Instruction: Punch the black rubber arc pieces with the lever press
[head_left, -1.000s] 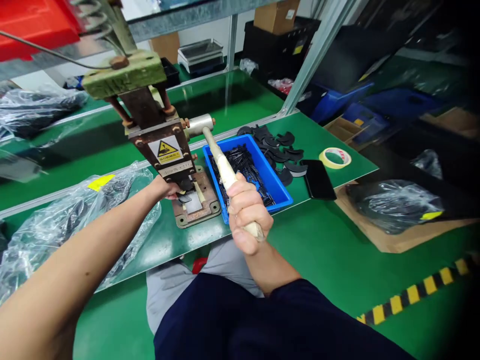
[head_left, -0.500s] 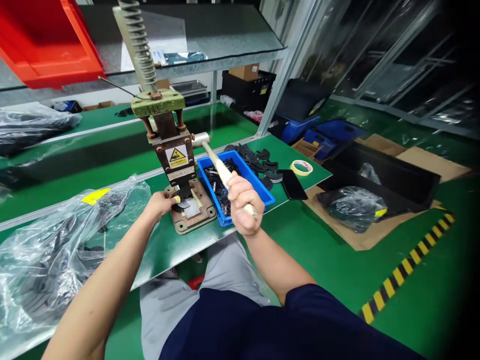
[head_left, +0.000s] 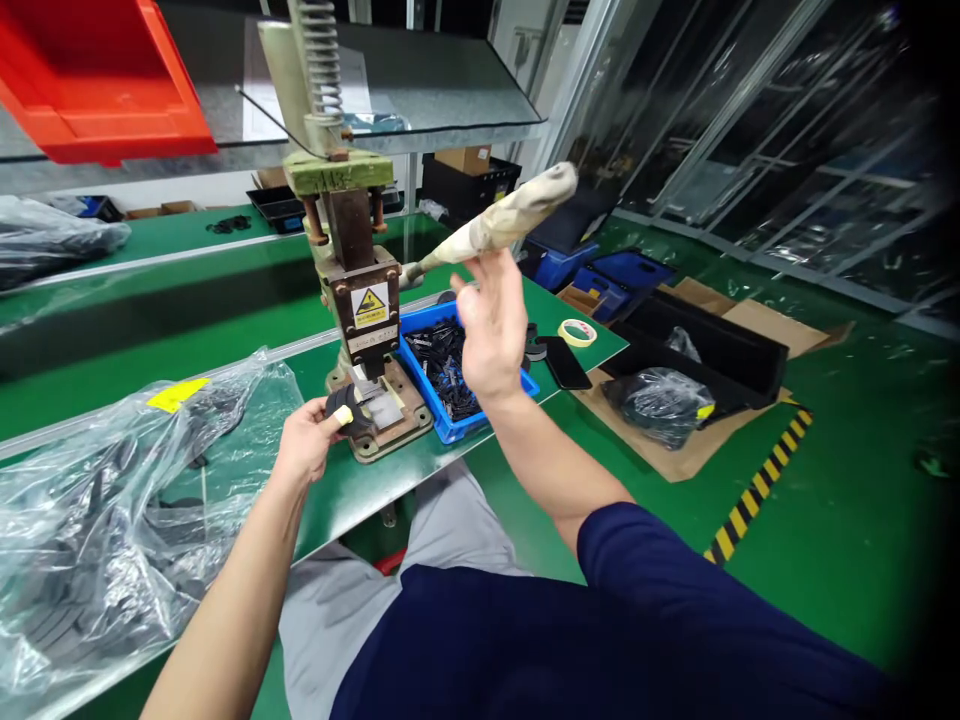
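Note:
My left hand (head_left: 304,445) pinches a black curved piece (head_left: 346,410) at the left side of the hand press (head_left: 352,225). Part of the piece reaches over the press's base plate (head_left: 411,420), just in front of the ram. One finger of that hand has a yellowish covering. My right hand (head_left: 493,325) is open, fingers pointing up, just beneath the raised, pale-wrapped lever handle (head_left: 510,215). Whether its fingertips touch the handle I cannot tell. Behind my right wrist, a blue tray (head_left: 451,432) holds many small black pieces.
On the left, a clear plastic bag (head_left: 142,510) holds dark pieces. A phone (head_left: 566,362) and a tape roll (head_left: 577,333) lie at the table's right end. A red bin (head_left: 112,125) hangs upper left. Cardboard (head_left: 667,462) with a bagged bundle lies right of the table.
The lever handle has swung up, and my right hand has loosened from it and risen. My left hand has drawn the black piece slightly outward from under the ram.

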